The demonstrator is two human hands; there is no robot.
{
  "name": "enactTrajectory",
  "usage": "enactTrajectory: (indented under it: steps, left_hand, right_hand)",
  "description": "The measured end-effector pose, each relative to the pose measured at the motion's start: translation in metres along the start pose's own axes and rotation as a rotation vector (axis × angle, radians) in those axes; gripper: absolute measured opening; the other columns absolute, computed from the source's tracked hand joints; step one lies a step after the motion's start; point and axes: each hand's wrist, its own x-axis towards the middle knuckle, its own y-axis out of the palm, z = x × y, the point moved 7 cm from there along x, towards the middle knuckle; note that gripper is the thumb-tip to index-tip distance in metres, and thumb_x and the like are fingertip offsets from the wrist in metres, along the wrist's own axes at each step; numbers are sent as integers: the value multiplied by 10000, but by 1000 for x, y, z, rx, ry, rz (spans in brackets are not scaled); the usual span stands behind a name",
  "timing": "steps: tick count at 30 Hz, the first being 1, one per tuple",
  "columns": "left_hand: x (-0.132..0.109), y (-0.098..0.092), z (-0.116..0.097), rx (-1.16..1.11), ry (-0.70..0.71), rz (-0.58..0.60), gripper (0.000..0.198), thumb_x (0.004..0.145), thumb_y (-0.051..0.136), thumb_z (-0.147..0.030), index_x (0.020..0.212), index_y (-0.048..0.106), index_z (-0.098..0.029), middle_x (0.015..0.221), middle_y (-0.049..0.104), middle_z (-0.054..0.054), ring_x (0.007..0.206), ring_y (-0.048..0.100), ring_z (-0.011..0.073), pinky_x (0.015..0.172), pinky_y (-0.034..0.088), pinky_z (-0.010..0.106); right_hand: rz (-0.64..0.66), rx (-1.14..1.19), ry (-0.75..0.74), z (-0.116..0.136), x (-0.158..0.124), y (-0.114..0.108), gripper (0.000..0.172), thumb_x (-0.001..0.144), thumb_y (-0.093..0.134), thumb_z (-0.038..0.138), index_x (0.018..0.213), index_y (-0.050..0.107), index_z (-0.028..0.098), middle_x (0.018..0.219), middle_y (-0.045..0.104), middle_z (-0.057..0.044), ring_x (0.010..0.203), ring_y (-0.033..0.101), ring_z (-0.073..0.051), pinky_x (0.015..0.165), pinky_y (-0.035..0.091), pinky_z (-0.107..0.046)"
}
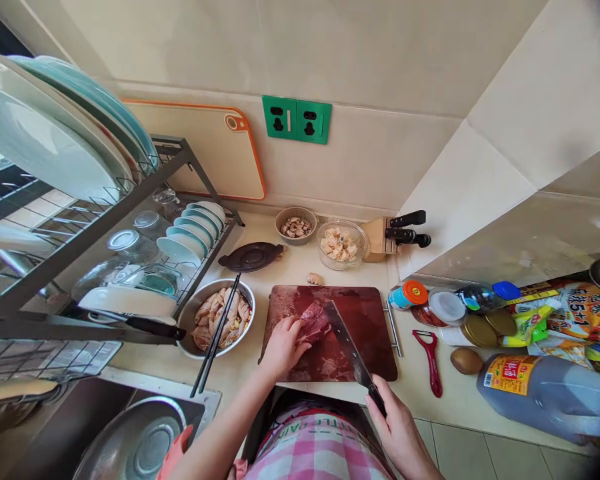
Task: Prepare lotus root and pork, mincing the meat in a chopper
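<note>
A dark red wooden cutting board point(365, 320) lies on the counter with a chunk of raw red meat point(314, 323) on it. My left hand point(283, 345) presses down on the left side of the meat, fingers curled over it. My right hand point(397, 427) is closed round the black handle of a cleaver point(344, 339), whose blade rests against the right side of the meat.
A metal bowl of raw chicken pieces point(219, 320) with black chopsticks across it sits left of the board. Behind are a dark lid point(251, 257), two small bowls of food point(338, 244), a knife block point(391, 235). Right: red peeler point(431, 360), jars, bottles, packets. Dish rack left, sink below.
</note>
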Motion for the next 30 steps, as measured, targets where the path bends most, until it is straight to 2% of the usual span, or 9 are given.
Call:
enactTrajectory:
  steps: [3,6,11,16,19,22,26,28,30]
  left_hand:
    - [6,-2,-11,-14,14,17,294,781,619,-254,1067,568,-206,1146,542,96,1053,535,246,937,438,407]
    - [10,-1,-15,-14,-11,39,307,794,598,-246,1099,570,-228,1128,534,86,1047,533,240,925,448,390]
    - [11,4,-11,-14,-76,52,342,803,580,-258,1145,571,-249,1202,512,85,1111,507,245,960,431,391]
    - [15,7,-10,-37,-129,75,377,788,582,-254,1164,564,-232,1264,498,93,1146,499,243,994,414,386]
    - [18,8,-7,-49,-164,102,395,778,580,-235,1171,570,-206,1268,507,115,1151,504,259,991,421,389]
    - [20,9,-4,-100,-156,118,365,795,565,-242,1159,588,-223,1267,520,101,1154,512,253,993,426,386]
    - [21,10,-2,-123,-146,113,342,804,554,-230,1142,604,-214,1272,524,102,1144,528,243,989,436,367]
    - [20,10,-3,-102,-157,105,330,811,537,-213,1132,609,-193,1252,539,113,1135,533,240,987,436,359]
    - [18,10,-3,-78,-180,84,328,813,527,-200,1131,605,-190,1257,541,111,1142,527,238,991,431,361]
  right_hand:
    - [71,-84,-88,21,14,6,350,924,362,334,1210,511,199,1129,669,-104,977,665,-194,812,544,-288]
    - [167,-233,-126,30,23,11,337,921,349,256,1214,505,194,1090,676,-107,906,684,-205,744,555,-294]
    - [293,-513,-128,25,28,9,358,905,335,168,1223,496,208,1013,682,-101,749,696,-204,593,530,-272]
    - [359,-584,-125,19,32,1,345,902,350,166,1209,498,217,997,683,-92,728,696,-196,557,493,-244]
    - [399,-615,-78,22,41,7,331,905,362,171,1202,494,234,962,684,-89,723,693,-200,541,464,-235]
    - [452,-603,-15,39,67,26,299,922,342,164,1178,486,222,925,686,-96,741,687,-205,564,451,-238]
    - [481,-552,-39,82,123,64,231,948,342,224,1144,462,203,958,672,-103,794,679,-211,601,444,-248]
    - [475,-546,-47,93,143,72,234,956,332,252,1158,436,197,973,664,-107,804,677,-216,603,438,-255]
    - [485,-520,-71,95,145,71,223,954,341,249,1154,423,195,979,661,-102,803,677,-212,594,422,-250]
